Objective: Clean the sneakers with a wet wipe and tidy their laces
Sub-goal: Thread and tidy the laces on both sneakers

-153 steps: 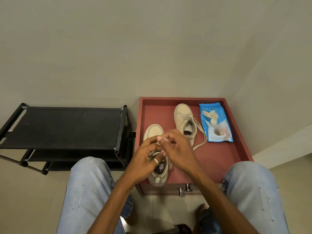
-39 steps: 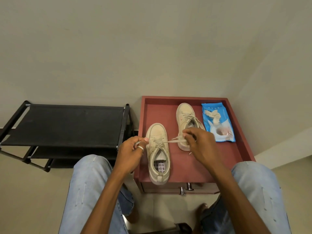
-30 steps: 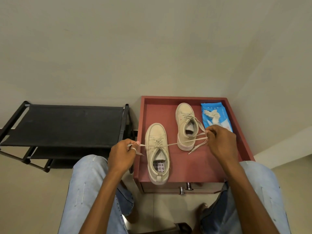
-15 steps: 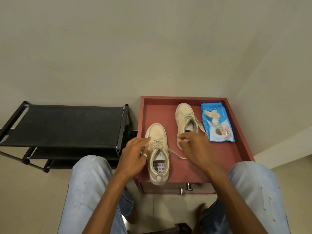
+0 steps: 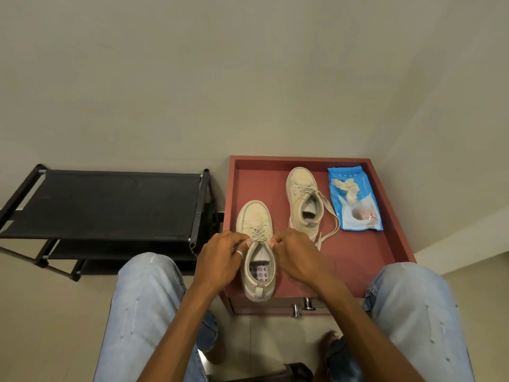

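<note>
Left hand [image 5: 220, 260], right hand [image 5: 297, 257] rejoined, pinching flat laces [image 5: 257, 235] (beige).

sneakers [image 5: 254, 219] beige | wipes pack [image 5: 354, 199] blue | tray [image 5: 366, 252] red-brown | rack [image 5: 110, 202] black | jeans [image 5: 140, 312] light blue

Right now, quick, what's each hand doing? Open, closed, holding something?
Left hand: closed, pinching the near sneaker at the left edge of its opening.
Right hand: closed, pinching the same sneaker at the right edge of its opening.
</note>
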`<control>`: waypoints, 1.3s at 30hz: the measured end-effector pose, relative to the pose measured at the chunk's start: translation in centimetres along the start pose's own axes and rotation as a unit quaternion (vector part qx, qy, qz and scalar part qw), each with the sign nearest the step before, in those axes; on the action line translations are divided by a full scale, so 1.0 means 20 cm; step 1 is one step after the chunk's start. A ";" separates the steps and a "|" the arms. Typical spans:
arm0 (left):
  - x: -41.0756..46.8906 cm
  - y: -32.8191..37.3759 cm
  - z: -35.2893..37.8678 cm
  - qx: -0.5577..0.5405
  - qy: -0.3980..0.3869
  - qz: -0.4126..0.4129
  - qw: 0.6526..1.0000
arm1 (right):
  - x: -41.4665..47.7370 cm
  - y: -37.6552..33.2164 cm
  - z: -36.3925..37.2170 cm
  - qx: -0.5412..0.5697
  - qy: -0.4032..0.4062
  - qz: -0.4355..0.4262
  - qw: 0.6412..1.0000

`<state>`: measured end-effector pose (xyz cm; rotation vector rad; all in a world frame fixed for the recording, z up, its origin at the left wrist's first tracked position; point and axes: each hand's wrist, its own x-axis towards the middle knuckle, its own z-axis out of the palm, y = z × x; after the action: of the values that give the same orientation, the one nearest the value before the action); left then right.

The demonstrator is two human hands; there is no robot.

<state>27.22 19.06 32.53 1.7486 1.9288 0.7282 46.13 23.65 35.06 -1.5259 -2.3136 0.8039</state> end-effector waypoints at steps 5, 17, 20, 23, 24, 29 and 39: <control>0.00 0.00 0.01 0.022 0.028 0.006 0.999 | 0.00 -0.02 -0.01 -0.069 0.057 0.012 0.996; 0.00 -0.04 -0.03 0.104 0.022 0.008 0.994 | -0.03 0.02 0.00 -0.166 0.037 0.004 0.985; 0.00 -0.06 -0.04 0.119 0.026 0.017 0.992 | -0.04 0.02 0.00 -0.168 0.031 0.006 0.985; 0.00 -0.06 -0.03 0.116 0.025 0.015 0.993 | -0.04 0.02 0.00 -0.172 0.031 0.005 0.985; 0.00 -0.07 -0.03 0.115 0.026 0.016 0.993 | -0.05 0.02 0.00 -0.172 0.033 0.005 0.984; 0.00 -0.06 -0.04 0.114 0.024 0.012 0.993 | -0.04 0.03 0.01 -0.162 0.035 0.009 0.986; -0.02 -0.09 -0.04 0.006 -0.047 -0.019 0.999 | -0.02 0.07 -0.04 -0.068 0.007 0.010 0.998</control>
<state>25.40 18.58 32.02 1.7175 1.9011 0.6107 47.81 23.90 34.83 -1.6076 -2.3905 0.6492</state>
